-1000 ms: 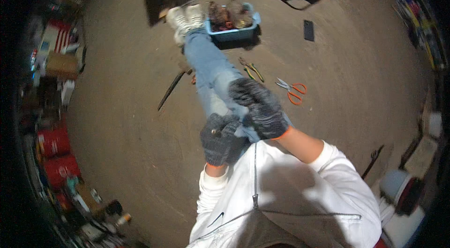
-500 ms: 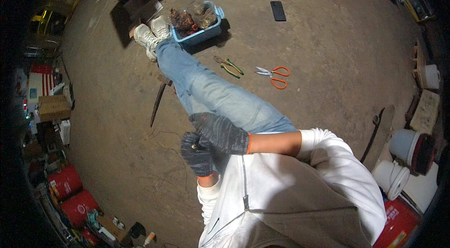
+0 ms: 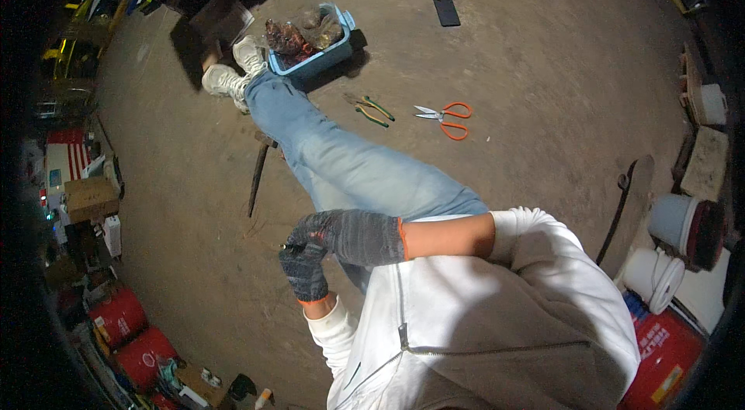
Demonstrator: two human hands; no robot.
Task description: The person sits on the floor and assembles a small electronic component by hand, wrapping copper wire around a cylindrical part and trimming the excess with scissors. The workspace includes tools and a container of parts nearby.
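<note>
Seated on the dirt floor [image 3: 543, 84], the person brings both gloved hands together, the right hand [image 3: 341, 233] curling its fingers over the left hand [image 3: 305, 270], seemingly adjusting the glove; whether anything is gripped cannot be told.

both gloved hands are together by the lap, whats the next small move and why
Probably finish seating the glove: the right hand in its dark grey knitted glove grips the fingers of the left hand, whose matching glove sits at the wrist. The orange-handled scissors and green-handled pliers lie untouched on the dirt floor, beyond the legs.
</note>
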